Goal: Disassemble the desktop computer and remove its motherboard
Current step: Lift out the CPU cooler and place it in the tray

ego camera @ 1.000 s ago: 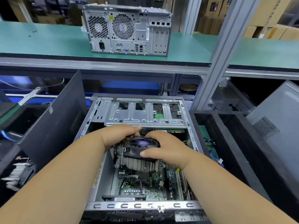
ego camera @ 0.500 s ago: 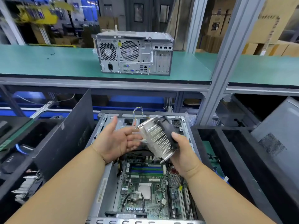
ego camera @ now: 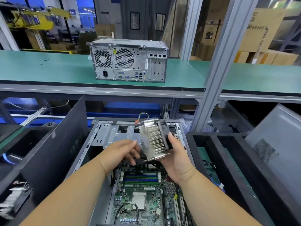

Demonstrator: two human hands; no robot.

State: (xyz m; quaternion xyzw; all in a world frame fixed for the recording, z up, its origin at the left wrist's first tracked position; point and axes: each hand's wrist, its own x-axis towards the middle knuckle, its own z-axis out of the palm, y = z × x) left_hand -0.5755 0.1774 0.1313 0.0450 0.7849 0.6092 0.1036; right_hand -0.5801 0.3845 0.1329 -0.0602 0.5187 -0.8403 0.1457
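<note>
An opened desktop case [ego camera: 104, 136] lies flat in front of me with its green motherboard [ego camera: 145, 201] exposed, the bare CPU [ego camera: 138, 202] and RAM slots showing. My right hand [ego camera: 175, 159] holds the finned CPU cooler [ego camera: 153, 141] tilted above the case, fins facing me, its fan on the far side and its cable curling up behind. My left hand [ego camera: 122, 152] hovers just left of the cooler with fingers loosely curled, nothing clearly in it.
A second closed desktop tower [ego camera: 128, 61] stands on the green upper shelf [ego camera: 48, 70]. A dark side panel [ego camera: 53, 154] leans left of the case. Black trays [ego camera: 228, 160] sit on the right beside a grey panel [ego camera: 276, 144]. An aluminium post [ego camera: 216, 62] rises at centre right.
The cooler came off the motherboard and was lifted and tilted, uncovering the CPU. My left hand has let go of it and drawn slightly back; my right hand keeps it.
</note>
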